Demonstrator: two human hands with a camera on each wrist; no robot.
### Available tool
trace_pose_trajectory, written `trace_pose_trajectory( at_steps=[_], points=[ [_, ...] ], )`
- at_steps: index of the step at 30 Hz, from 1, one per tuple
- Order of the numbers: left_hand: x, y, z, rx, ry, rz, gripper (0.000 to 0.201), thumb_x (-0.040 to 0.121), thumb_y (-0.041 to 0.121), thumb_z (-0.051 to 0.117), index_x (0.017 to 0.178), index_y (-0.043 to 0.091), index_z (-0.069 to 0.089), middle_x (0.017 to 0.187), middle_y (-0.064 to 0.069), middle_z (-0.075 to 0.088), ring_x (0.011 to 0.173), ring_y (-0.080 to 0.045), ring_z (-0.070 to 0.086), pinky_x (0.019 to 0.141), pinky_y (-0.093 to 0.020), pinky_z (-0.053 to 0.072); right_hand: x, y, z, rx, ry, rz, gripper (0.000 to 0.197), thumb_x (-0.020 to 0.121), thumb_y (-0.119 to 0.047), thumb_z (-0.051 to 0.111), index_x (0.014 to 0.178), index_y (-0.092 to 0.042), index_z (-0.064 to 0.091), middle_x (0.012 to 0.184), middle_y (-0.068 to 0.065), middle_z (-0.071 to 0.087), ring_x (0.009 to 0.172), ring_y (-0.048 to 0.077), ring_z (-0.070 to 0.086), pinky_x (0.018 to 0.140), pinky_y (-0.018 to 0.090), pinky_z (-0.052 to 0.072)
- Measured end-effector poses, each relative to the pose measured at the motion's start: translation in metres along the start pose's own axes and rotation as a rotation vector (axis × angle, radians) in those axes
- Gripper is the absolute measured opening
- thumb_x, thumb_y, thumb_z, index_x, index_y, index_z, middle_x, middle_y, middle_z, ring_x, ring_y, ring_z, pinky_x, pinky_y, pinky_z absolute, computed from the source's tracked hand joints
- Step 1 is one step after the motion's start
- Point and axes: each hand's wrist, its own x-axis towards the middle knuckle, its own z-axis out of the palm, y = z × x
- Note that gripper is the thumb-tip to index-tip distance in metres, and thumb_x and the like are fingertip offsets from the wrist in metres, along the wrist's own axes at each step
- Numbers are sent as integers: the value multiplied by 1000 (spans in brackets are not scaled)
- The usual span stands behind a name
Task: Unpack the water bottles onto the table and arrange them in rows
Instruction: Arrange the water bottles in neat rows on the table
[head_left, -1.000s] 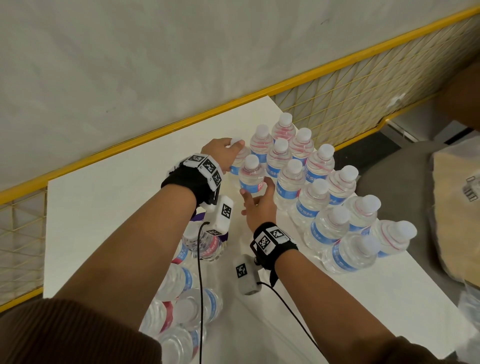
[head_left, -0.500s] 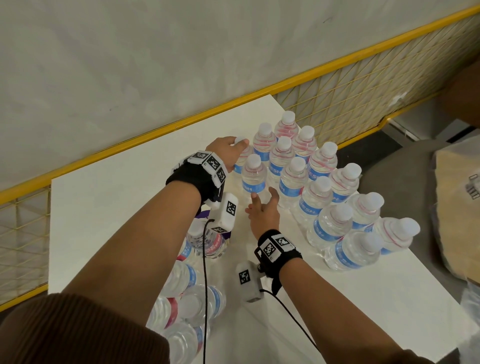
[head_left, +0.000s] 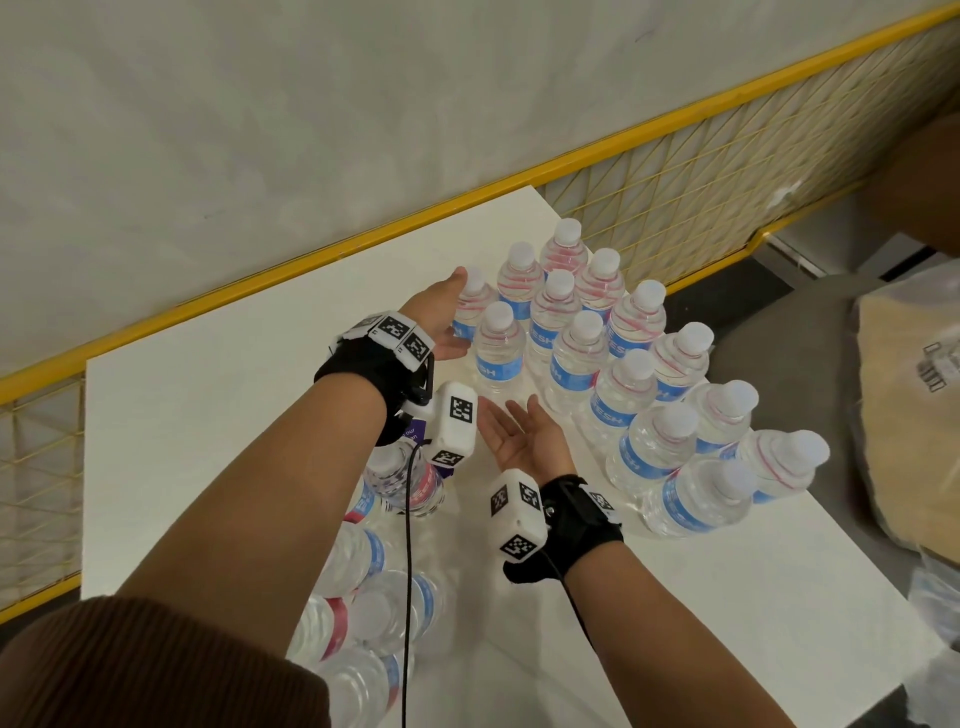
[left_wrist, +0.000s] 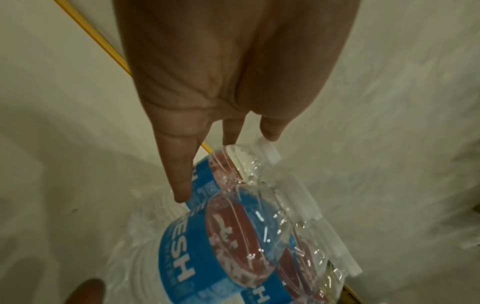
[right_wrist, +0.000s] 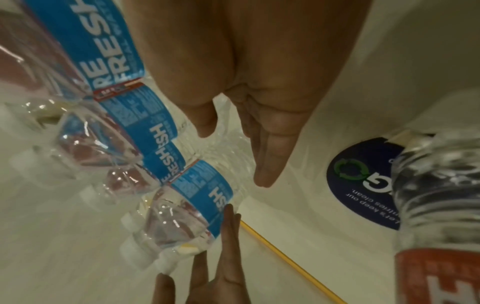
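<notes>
Right hand (head_left: 524, 439) now palm-up — white table (head_left: 208, 415)

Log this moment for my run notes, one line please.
left hand: open, touching end bottle | right hand: open, palm up | rows: standing

Left hand (head_left: 441, 317) extended forward, fingers straight; right hand (head_left: 522, 436) palm-up, fingers relaxed.

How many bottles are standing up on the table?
14 standing bottles: six along the right row, six in the middle row, two by the left hand. The packed bottles lie partly hidden.
</notes>
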Motion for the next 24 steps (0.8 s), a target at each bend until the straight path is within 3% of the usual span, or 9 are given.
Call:
trace_pose_trajectory(
  at_steps=[3, 5, 8, 17, 20, 24],
  points=[
    [0, -1, -1, -19, 21, 14, 55, 96, 52, 40, 139, 18, 38, 138, -13, 50, 122, -32, 55, 99, -38, 44, -5, -4, 6, 18, -46, 2, 15, 98, -21, 47, 103, -8, 46, 111, 31, 59, 100, 38, 65, 84, 46, 53],
    [1, -1, 0, -20, 36, 20, 56, 95, 52, 42, 138, 18, 39, 137, -16, 51, 120, -32, 56, 99, -38, 46, -6, -5, 8, 14, -63, 9, 22, 96, -20, 50, 115, -10, 50, 121, 30, 55, 108, 38, 61, 86, 45, 53],
    [0, -2, 1, -22, 39, 17, 57, 93, 54, 44, 137, 18, 40, 138, -16, 50, 118, -33, 57, 97, -38, 48, -4, -4, 9, 27, -66, -16, 36, 95, -19, 53, 130, -17, 46, 129, 28, 51, 102, 37, 65, 84, 44, 54],
    [0, -1, 4, 12, 54, 28, 56, 93, 55, 42, 135, 17, 42, 135, -16, 52, 117, -32, 57, 95, -37, 48, -3, -7, 11, 28, -58, -51, 37, 94, -25, 56, 130, -25, 51, 131, 21, 50, 115, 31, 59, 80, 40, 56],
    [1, 0, 4, 21, 45, 27, 55, 94, 55, 40, 134, 18, 43, 134, -16, 53, 119, -32, 57, 97, -36, 47, 0, -11, 14, 26, -8, -56, 36, 94, -23, 56, 130, -22, 52, 127, 21, 52, 108, 32, 62, 77, 40, 57],
    [0, 0, 5, 43, 40, 19, 55, 94, 56, 39, 135, 20, 41, 136, -14, 49, 120, -32, 55, 96, -36, 47, 7, -8, 11, 41, 68, 30, 41, 94, -23, 56, 131, -9, 46, 129, 26, 52, 105, 38, 62, 78, 46, 57]
  ],
)
